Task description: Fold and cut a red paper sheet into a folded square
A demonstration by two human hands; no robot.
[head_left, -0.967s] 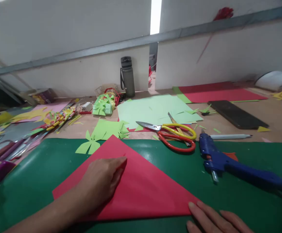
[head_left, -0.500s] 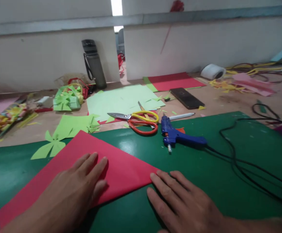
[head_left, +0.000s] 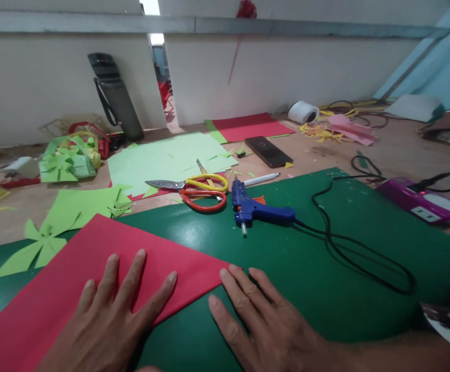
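both hands [head_left: 104,320] [head_left: 269,323] press red paper [head_left: 132,245] on the green mat [head_left: 364,258].

Sheet [head_left: 70,266] under left hand [head_left: 106,323]: plain red. Mat [head_left: 306,263] beneath: green. Glue gun body [head_left: 253,209] beyond right hand [head_left: 269,330]: blue.

- Left hand [head_left: 106,323] and right hand [head_left: 273,330]: two hands in total.
- Large red paper [head_left: 70,274] under the hands: one.
- Scissors [head_left: 181,185]: one pair.
- Blue glue gun [head_left: 263,211]: one.
- Black phone [head_left: 269,152]: one.
- Dark bottle [head_left: 121,106]: one.
- White pen [head_left: 262,179]: one.
- White roll [head_left: 303,111]: one.
- Purple power strip [head_left: 422,200]: one.
- Green mat [head_left: 306,274]: one.
- Yellow paper scraps [head_left: 320,133]: several, I cannot count exactly.
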